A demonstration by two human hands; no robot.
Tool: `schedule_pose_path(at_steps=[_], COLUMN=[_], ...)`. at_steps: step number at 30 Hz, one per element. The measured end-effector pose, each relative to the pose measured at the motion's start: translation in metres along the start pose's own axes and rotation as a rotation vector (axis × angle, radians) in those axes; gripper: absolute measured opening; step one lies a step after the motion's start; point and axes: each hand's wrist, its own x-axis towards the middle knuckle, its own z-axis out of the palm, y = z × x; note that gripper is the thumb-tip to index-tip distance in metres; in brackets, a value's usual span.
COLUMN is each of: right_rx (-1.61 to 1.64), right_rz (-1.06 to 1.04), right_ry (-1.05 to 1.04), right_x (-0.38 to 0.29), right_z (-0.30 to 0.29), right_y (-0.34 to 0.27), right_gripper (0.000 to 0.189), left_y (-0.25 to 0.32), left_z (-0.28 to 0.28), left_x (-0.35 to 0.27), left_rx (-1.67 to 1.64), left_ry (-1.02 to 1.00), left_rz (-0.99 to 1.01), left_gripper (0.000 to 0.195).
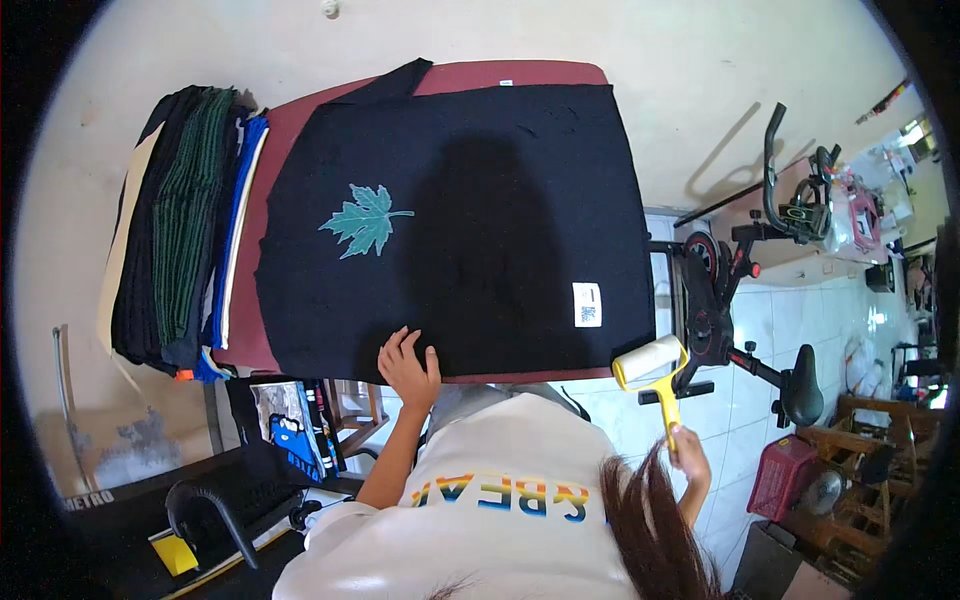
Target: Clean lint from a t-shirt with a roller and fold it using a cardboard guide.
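Note:
My left hand [410, 367] rests with fingers apart on the near edge of a black fabric panel [360, 307]. The panel lies spread over a dark red board or table top [247, 300]. My right hand [688, 452] grips the yellow handle of a lint roller [651, 361], whose white roll is close to the panel's near right corner; whether they touch I cannot tell. A green maple leaf design [365, 221] is on the panel's left part, and a white label with a printed code [587, 304] lies near its right side. A shadow covers the middle.
A stack of folded fabrics [191, 225], black, green, blue and cream, stands at the left end. To the right is an exercise bike [709, 300]; a red plastic basket [781, 478] stands on the floor beyond it. Black equipment with a curved handle [214, 517] is at lower left.

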Motion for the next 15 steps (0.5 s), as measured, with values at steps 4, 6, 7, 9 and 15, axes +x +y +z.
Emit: schedule_pose_path(at_steps=[4,6,7,9,15], right_rx=[-0.257,-0.433,-0.442,-0.561,-0.6], right_rz=[-0.105,-0.179,-0.254,-0.374,-0.486], right_ry=[-0.062,-0.183,-0.23,-0.316,-0.463], right_x=[0.052,0.09,0.115,0.152,0.21], right_z=[-0.001,0.009,0.022,0.062,0.243], right_y=[-0.072,-0.125,-0.148,-0.207,-0.344], right_gripper=[0.046,0.05,0.057,0.058,0.062], left_y=[0.0,-0.008,-0.012,-0.012,-0.031], left_z=[-0.004,-0.01,-0.013,-0.025,-0.056], left_x=[0.002,0.004,0.003,0.0,-0.035], left_rx=[-0.072,-0.167,-0.277,-0.284,-0.225], left_ry=[-0.002,-0.035,-0.083,-0.008,0.148], left_rz=[-0.014,-0.055,-0.073,-0.102,-0.281], left_gripper=[0.029,0.027,0.026,0.024,0.025])
